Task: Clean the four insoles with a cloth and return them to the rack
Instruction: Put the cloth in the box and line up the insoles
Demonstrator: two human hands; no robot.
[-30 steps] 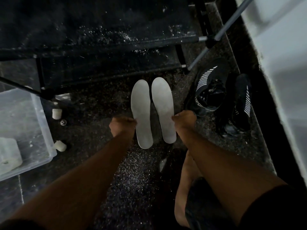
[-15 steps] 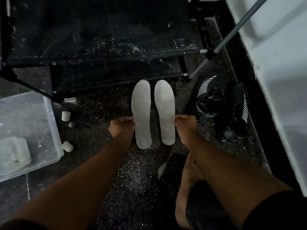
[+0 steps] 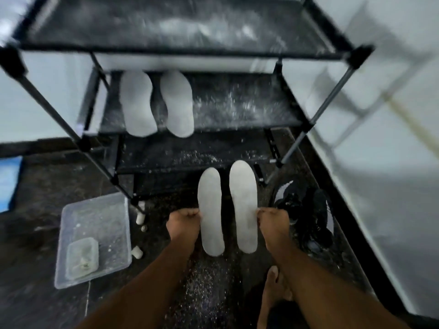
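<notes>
Two pale grey insoles are held side by side above the dark floor, in front of the black rack (image 3: pixel 299 122). My left hand (image 3: pixel 184 223) pinches the outer edge of the left insole (image 3: pixel 210 210). My right hand (image 3: pixel 273 222) pinches the outer edge of the right insole (image 3: pixel 244 205). Two more insoles lie on the rack's middle shelf, toward its left: one (image 3: pixel 136 104) beside the other (image 3: pixel 177 104), heels over the front edge. No cloth shows.
A clear plastic tub (image 3: pixel 95 236) with a small container inside sits on the floor at left, small white pieces beside it. A pair of black shoes (image 3: pixel 306 210) stands right of the rack by the white wall. My bare foot (image 3: pixel 273 293) is below.
The view has tilted up and pulled back, bringing the rack's upper shelves and the two insoles on the middle shelf into sight. Both hands keep their pinch on the held insoles.
</notes>
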